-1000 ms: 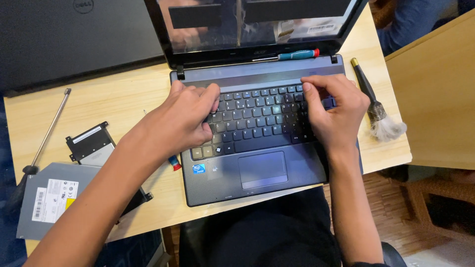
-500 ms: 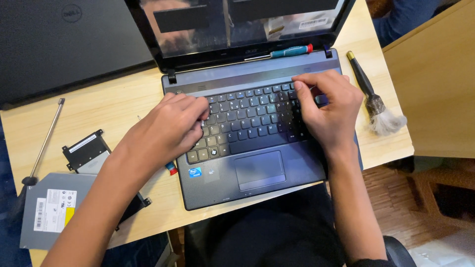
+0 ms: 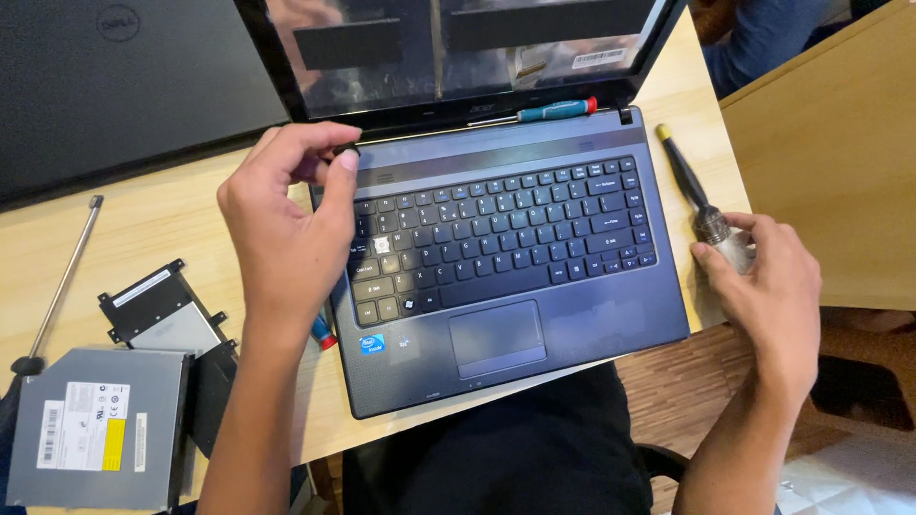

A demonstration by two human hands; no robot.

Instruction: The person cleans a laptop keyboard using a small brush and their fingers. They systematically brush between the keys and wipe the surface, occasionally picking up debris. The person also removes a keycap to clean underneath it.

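1. Spreading under everything is the pale wooden worktop [image 3: 153, 238], with a closed black laptop [image 3: 114, 86] lying at its far left corner.
2. An open dark-blue laptop [image 3: 592, 324] sits in the middle, its screen tilted back and one key missing near the left of the keyboard.
3. A grey optical drive [image 3: 95, 429] lies at the near left, a bracketed hard drive [image 3: 162, 310] just beyond it.
4. The left hand [image 3: 286, 229] hovers over the laptop's upper left corner, thumb and fingertips pinched on something small and dark.
5. The right hand [image 3: 768, 286] is closed around the metal ferrule of a black-handled brush [image 3: 692, 191] at the laptop's right edge.
6. A teal-and-red screwdriver [image 3: 553, 110] rests along the hinge.
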